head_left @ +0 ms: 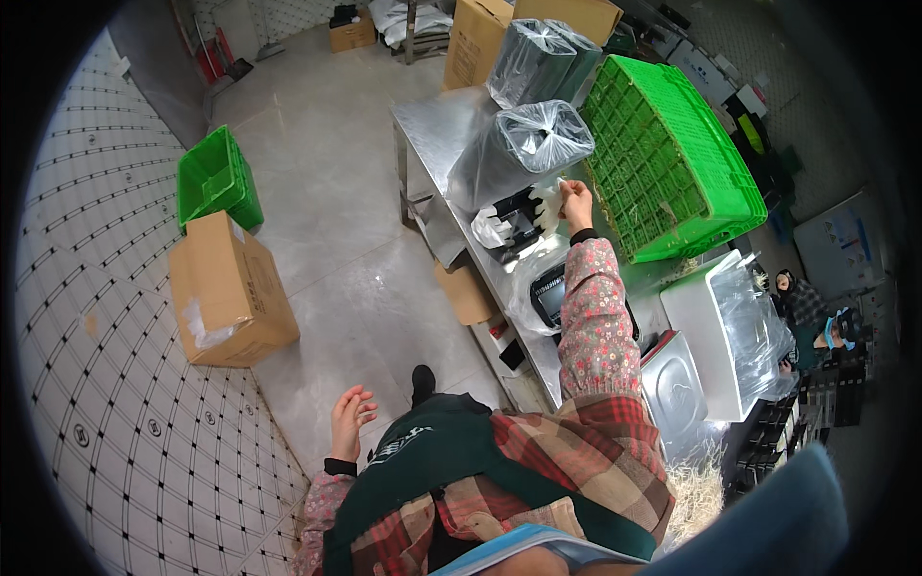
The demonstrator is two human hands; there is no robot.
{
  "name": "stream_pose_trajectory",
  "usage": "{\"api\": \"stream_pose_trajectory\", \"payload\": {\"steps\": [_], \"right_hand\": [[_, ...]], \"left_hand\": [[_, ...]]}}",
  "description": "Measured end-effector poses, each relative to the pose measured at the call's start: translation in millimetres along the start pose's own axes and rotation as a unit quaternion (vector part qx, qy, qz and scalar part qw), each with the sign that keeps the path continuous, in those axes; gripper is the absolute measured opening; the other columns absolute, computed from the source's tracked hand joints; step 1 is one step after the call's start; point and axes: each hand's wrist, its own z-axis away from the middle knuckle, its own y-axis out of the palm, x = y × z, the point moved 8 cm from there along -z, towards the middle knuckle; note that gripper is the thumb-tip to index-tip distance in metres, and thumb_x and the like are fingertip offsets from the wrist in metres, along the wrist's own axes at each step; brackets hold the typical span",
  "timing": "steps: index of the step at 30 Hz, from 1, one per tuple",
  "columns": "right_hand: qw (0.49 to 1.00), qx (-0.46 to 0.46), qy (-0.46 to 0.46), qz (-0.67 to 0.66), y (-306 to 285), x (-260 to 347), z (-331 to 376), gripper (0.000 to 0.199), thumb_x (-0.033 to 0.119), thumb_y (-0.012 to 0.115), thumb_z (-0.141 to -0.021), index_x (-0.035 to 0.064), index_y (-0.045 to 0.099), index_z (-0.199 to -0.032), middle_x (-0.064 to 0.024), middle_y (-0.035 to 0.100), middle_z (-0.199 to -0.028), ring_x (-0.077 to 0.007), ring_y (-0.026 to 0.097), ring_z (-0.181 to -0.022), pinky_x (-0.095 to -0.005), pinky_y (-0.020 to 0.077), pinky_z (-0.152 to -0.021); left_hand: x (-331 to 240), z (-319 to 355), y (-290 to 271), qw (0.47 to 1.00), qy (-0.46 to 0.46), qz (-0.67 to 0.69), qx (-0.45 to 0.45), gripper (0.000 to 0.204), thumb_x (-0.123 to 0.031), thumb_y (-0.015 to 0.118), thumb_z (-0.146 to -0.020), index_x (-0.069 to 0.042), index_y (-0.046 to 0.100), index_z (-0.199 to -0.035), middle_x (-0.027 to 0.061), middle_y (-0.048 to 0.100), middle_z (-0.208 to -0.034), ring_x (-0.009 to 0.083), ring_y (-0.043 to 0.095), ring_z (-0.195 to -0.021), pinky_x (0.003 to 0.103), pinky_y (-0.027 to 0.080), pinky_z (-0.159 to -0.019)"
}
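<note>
Item one, as I read it from my remote seat: the right hand [576, 204], arm stretched out in a floral sleeve, fingers pinched together on a thin white bag [549, 204] held just above the near part of the steel surface [437, 130]. Item two: the left hand [351, 415], hanging low beside the body over the floor [327, 192], fingers loosely spread, holding nothing, well apart from the surface. Item three: under the pinched bag, a dark machine [519, 223] with more white bags draped on it, standing at the surface's left edge. Item four: two tall dark bundles wrapped in clear plastic, one [523, 149] just behind the machine, the other [540, 60] toward the far end of the surface. Item five: a large green lattice crate [672, 163], tilted, along the right side of the surface. Item six: a brown cardboard box [478, 40] at the far end; I cannot read its print. Item seven: a white bin lined with clear plastic [715, 331] near the surface's near right corner, beside a small steel basin [672, 384]. Item eight, on the floor: a brown carton [230, 293] with torn tape on its side, a small green crate [216, 182] just behind it, both close to the tiled wall [86, 288].
</note>
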Motion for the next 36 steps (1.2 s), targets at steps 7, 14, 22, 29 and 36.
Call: {"api": "stream_pose_trajectory", "payload": {"steps": [7,14,22,29,36], "right_hand": [[0.974,0.063,0.066,-0.207,9.9,13.8,-16.6,0.012,0.022,0.06,-0.093,0.0104,0.058,-0.094,0.0053,0.051,-0.061,-0.0064,0.045,-0.043,-0.0257,0.0394,-0.039],[0.977,-0.098,0.108,0.154,-72.1,-65.3,-56.0,0.048,0.031,0.067,-0.089,0.0017,0.054,-0.124,0.0028,0.061,-0.071,-0.0097,0.051,-0.049,-0.025,0.0392,-0.044],[0.979,0.023,-0.197,-0.05,20.4,78.9,108.2,0.057,0.011,0.058,-0.093,-0.0004,0.033,-0.143,-0.0192,0.046,-0.139,-0.0257,0.053,-0.121,-0.0338,0.0446,-0.097],[0.972,0.23,0.036,0.023,154.4,-78.2,254.0,0.064,0.025,0.058,-0.094,0.0022,0.028,-0.147,-0.0214,0.037,-0.146,-0.0304,0.042,-0.133,-0.0394,0.0395,-0.103],[0.934,0.259,0.109,0.222,189.0,-230.0,365.3,0.057,0.034,0.057,-0.093,-0.0014,0.044,-0.137,-0.0192,0.044,-0.142,-0.0344,0.04,-0.132,-0.0391,0.0325,-0.109]], "left_hand": [[94.7,-47.0,-50.9,0.939,0.056,-0.328,0.09,0.042,-0.028,0.053,-0.097,-0.005,0.051,-0.132,0.0135,0.061,-0.124,0.0254,0.057,-0.113,0.038,0.045,-0.094],[192.3,44.9,-241.2,0.787,-0.231,-0.572,-0.012,0.045,-0.029,0.055,-0.093,-0.006,0.051,-0.132,0.0191,0.054,-0.129,0.0323,0.052,-0.119,0.042,0.042,-0.099],[225.1,22.3,-243.7,0.821,-0.253,-0.509,-0.061,0.047,-0.028,0.058,-0.088,-0.007,0.052,-0.13,0.0253,0.045,-0.135,0.0376,0.046,-0.123,0.046,0.04,-0.101],[142.1,-55.0,-325.2,0.606,-0.092,-0.788,0.05,0.061,-0.025,0.061,-0.082,0.001,0.046,-0.135,0.0287,0.035,-0.143,0.0416,0.04,-0.128,0.044,0.034,-0.108],[60.8,-128.1,-122.2,0.909,-0.014,-0.41,0.076,0.062,-0.039,0.053,-0.093,-0.003,0.039,-0.142,0.0193,0.033,-0.149,0.0309,0.028,-0.14,0.037,0.024,-0.113]]}}
